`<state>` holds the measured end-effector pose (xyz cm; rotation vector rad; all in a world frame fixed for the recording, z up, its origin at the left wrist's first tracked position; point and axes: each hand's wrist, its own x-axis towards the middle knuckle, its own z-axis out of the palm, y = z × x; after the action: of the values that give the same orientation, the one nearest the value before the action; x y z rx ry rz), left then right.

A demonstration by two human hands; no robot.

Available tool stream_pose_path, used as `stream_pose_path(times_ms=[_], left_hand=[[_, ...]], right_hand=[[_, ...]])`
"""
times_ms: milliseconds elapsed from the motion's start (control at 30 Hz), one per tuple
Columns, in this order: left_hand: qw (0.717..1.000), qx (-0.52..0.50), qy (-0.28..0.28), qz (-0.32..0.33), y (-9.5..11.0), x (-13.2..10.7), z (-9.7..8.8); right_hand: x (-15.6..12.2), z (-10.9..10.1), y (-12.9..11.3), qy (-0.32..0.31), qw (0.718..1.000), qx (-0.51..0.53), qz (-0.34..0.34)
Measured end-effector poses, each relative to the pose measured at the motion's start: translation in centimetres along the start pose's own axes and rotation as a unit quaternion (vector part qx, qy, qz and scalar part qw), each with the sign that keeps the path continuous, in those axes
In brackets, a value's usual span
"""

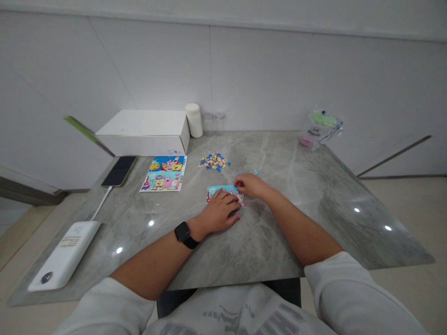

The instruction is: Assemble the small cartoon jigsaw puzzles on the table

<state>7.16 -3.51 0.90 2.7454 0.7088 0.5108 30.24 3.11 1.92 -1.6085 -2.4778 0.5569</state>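
Observation:
A small cartoon jigsaw puzzle [212, 190] lies on the grey tabletop in front of me, partly covered by my hands. My left hand [222, 211] rests flat across it with the fingers spread, a black watch on the wrist. At the puzzle's upper right edge, my right hand [249, 186] has its fingertips pinched together; whatever is between them is too small to make out. One loose light-blue puzzle piece [256, 172] lies just beyond the right hand. Farther back is a pile of mixed puzzle pieces [214, 162].
Left of the pile lies a printed cartoon picture sheet [164, 174]. A white box [145, 131], a white bottle [194, 120] and two clear jars stand along the wall. A phone [119, 171] is cabled to a power bank [64, 255]. A plastic bag [320, 129] sits back right.

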Motion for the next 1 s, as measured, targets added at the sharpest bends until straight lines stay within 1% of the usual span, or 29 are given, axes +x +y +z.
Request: stream_pose_path(times_ms=[67, 200, 267, 433, 500, 567, 700, 733, 800, 833, 900, 1000], left_hand=[[1.000, -0.002, -0.002, 0.002, 0.0, 0.0, 0.0], [1.000, -0.002, 0.001, 0.002, -0.1, -0.1, 0.1], [1.000, -0.003, 0.003, 0.002, -0.1, -0.1, 0.2], [1.000, -0.008, 0.004, 0.007, 0.0, 0.0, 0.1], [1.000, -0.012, 0.001, 0.004, 0.1, 0.1, -0.1], [1.000, -0.014, -0.001, -0.001, 0.2, 0.2, -0.2], [1.000, -0.009, -0.004, -0.001, 0.3, 0.1, -0.3], [1.000, -0.008, -0.005, 0.000, 0.3, 0.1, -0.3], [1.000, -0.005, -0.006, 0.002, 0.2, 0.0, -0.3], [1.000, -0.004, -0.006, 0.002, 0.2, 0.0, -0.3], [1.000, -0.003, -0.005, 0.002, 0.2, -0.1, -0.3], [1.000, -0.003, 0.001, 0.000, 0.3, -0.1, -0.3]], right_hand=[[0.0, -0.2, 0.3, 0.007, 1.000, 0.018, 0.001], [-0.1, -0.8, 1.0, 0.045, 0.998, 0.041, 0.013], [-0.2, -0.8, 1.1, 0.039, 0.999, 0.037, 0.008], [-0.2, -0.3, 0.5, -0.014, 1.000, 0.012, -0.003], [-0.2, -0.6, 0.5, -0.008, 1.000, 0.017, -0.001], [-0.4, -1.6, 0.9, 0.023, 0.999, 0.034, 0.011], [-1.4, -4.9, 2.7, 0.113, 0.988, 0.064, 0.081], [-1.7, -5.6, 3.3, 0.129, 0.985, 0.065, 0.096], [-2.5, -6.7, 4.4, 0.141, 0.980, 0.067, 0.120], [-2.9, -6.9, 5.0, 0.139, 0.980, 0.066, 0.129], [-3.6, -6.8, 6.1, 0.123, 0.980, 0.060, 0.142], [-4.2, -5.2, 7.5, 0.088, 0.981, 0.042, 0.166]])
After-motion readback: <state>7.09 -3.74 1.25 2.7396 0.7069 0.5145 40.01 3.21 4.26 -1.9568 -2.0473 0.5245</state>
